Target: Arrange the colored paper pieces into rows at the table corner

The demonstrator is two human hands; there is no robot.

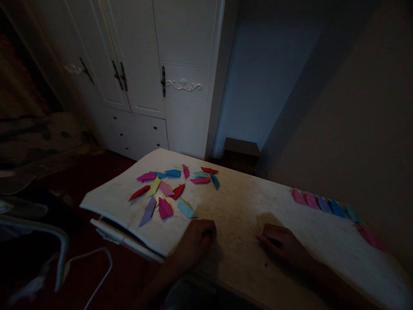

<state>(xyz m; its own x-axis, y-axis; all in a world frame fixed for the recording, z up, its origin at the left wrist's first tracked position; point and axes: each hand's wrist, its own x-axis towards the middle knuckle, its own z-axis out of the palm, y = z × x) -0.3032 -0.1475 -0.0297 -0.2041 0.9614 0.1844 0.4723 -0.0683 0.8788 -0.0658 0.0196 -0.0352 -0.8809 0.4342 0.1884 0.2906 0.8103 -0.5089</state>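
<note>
My left hand [199, 239] rests on the table as a loose fist, with no object showing in it. A light blue folded paper piece [186, 208] lies just beyond its knuckles. Across from it, my right hand [281, 242] is also curled closed on the tabletop, and nothing shows between its fingers. Several more folded paper pieces are scattered on the left half, among them a magenta piece [165, 208], a purple piece [148, 212] and a dark red piece [178, 191]. Farther back, a red piece [209, 170] and a blue piece [214, 181] lie in a small cluster.
The pale table [248, 193] has a row of coloured folded papers, including a blue one [337, 208], along its right back edge by the wall. A white wardrobe [187, 116] and a brown box-like cabinet [241, 148] stand behind. A curved metal frame [61, 241] is at left.
</note>
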